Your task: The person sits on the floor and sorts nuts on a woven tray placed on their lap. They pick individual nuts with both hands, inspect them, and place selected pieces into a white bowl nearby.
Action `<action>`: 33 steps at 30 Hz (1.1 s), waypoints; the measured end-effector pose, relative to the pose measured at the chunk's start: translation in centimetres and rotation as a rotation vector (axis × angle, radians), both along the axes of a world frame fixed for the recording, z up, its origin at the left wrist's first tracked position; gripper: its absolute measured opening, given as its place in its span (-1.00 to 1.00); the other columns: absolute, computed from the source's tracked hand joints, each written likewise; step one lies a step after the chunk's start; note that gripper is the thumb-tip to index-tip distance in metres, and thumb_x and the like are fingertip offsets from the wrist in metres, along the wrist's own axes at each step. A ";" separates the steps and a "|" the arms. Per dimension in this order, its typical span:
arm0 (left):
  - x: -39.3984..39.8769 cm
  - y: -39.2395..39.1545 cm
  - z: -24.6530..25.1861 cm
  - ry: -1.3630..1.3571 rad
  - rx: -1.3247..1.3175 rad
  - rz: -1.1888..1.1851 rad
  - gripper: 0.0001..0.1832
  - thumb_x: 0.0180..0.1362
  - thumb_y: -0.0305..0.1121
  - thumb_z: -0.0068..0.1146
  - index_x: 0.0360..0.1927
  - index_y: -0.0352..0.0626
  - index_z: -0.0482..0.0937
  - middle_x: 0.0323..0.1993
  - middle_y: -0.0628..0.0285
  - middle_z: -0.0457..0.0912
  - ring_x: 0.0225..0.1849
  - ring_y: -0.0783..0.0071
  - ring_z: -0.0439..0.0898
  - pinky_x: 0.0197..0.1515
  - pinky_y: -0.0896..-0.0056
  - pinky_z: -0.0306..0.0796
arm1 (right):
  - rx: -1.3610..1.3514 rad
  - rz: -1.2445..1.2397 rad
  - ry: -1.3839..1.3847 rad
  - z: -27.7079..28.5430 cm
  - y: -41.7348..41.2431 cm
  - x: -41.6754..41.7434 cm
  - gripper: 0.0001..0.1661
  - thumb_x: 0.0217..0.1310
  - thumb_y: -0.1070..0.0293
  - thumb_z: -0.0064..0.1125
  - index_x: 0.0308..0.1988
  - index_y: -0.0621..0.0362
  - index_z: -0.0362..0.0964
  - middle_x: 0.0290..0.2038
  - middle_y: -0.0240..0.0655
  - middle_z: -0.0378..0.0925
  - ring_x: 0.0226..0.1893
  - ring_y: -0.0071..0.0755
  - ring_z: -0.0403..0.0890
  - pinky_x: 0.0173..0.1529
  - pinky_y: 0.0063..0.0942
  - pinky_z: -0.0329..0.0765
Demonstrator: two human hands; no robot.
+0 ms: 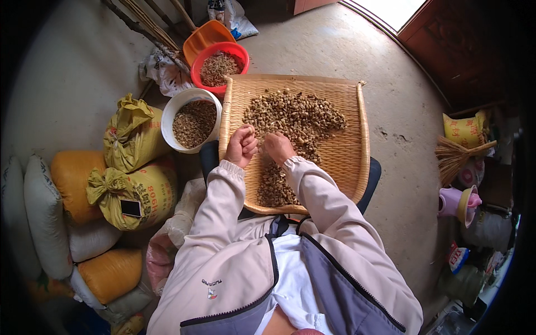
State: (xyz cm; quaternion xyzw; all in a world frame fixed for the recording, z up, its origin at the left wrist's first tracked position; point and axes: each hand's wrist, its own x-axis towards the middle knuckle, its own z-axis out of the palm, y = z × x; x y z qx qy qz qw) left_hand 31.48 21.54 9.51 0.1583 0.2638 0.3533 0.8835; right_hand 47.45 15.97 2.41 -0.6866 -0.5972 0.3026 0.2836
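A woven wicker winnowing tray (345,167) rests across my knees, with a heap of small brown nuts or dried pods (293,111) spread over its upper and middle part. More of them lie near the tray's front edge. My left hand (241,146) is curled above the tray's left side, a small pale piece between thumb and forefinger. Just right of it, my right hand (278,146) is bent down at the heap's edge; its fingertips are hidden, so what they touch does not show.
Left of the tray stand a white bucket (165,121) and a red basin (245,63), both holding brown material. Beyond is an orange dustpan (201,39). Stuffed yellow sacks (161,188), one bearing a phone (131,208), are piled left. A straw brush (454,157) lies far right.
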 end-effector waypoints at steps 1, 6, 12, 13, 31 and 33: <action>-0.1 0.1 0.4 -0.119 -0.023 -0.022 -0.83 0.31 -0.30 -0.11 -0.33 -0.14 0.44 -0.71 0.46 0.15 -0.79 0.71 0.06 -0.77 0.65 -0.08 | -0.007 0.003 0.093 0.2 -0.5 0.3 -0.80 0.15 0.38 0.16 -0.18 0.16 0.52 -0.36 -0.17 0.56 -0.42 -0.22 0.60 -0.29 -0.33 0.55; 0.4 0.3 0.8 -0.068 -0.041 -0.064 -0.64 0.38 -0.12 -0.17 -0.50 -0.07 0.31 -0.66 0.44 0.18 -0.78 0.70 0.06 -0.78 0.65 -0.08 | -0.387 -0.312 1.000 2.5 -5.2 3.4 -0.84 0.28 0.37 0.12 -0.22 0.24 0.47 -0.47 -0.42 0.50 -0.53 -0.63 0.48 -0.39 -0.59 0.52; 2.6 -1.2 -4.0 0.630 0.404 -0.375 -0.73 0.39 -0.26 -0.14 -0.28 -0.20 0.53 -0.70 0.48 0.28 -0.76 0.73 0.17 -0.74 0.64 0.03 | -0.506 -0.143 0.807 3.6 -8.5 5.9 -0.75 0.27 0.31 0.14 -0.20 0.29 0.53 -0.43 -0.34 0.60 -0.52 -0.56 0.55 -0.36 -0.59 0.54; 2.9 -1.5 -4.4 0.759 0.550 -0.443 -0.72 0.39 -0.26 -0.14 -0.25 -0.20 0.56 -0.70 0.49 0.30 -0.74 0.72 0.20 -0.71 0.65 0.08 | -0.601 -0.041 0.628 5.2 -8.5 5.9 -0.70 0.27 0.28 0.15 -0.16 0.31 0.55 -0.40 -0.29 0.64 -0.50 -0.52 0.59 -0.35 -0.57 0.56; 3.0 -1.2 -5.8 1.104 0.797 -0.371 -0.74 0.25 -0.27 0.06 -0.33 -0.26 0.66 -0.60 0.29 0.57 -0.57 0.57 0.51 -0.46 0.44 0.41 | -0.214 -0.392 0.911 2.1 -4.2 7.6 -0.84 0.17 0.37 0.25 -0.29 0.25 0.58 -0.50 -0.32 0.60 -0.54 -0.47 0.57 -0.39 -0.49 0.52; 4.0 -1.8 -5.5 0.892 0.655 -0.391 -0.76 0.27 -0.25 0.10 -0.22 -0.24 0.61 -0.63 0.45 0.49 -0.67 0.73 0.35 -0.61 0.59 0.24 | -0.251 -0.392 1.029 2.5 -4.8 7.4 -0.81 0.22 0.34 0.23 -0.26 0.26 0.54 -0.44 -0.42 0.57 -0.46 -0.57 0.55 -0.35 -0.58 0.52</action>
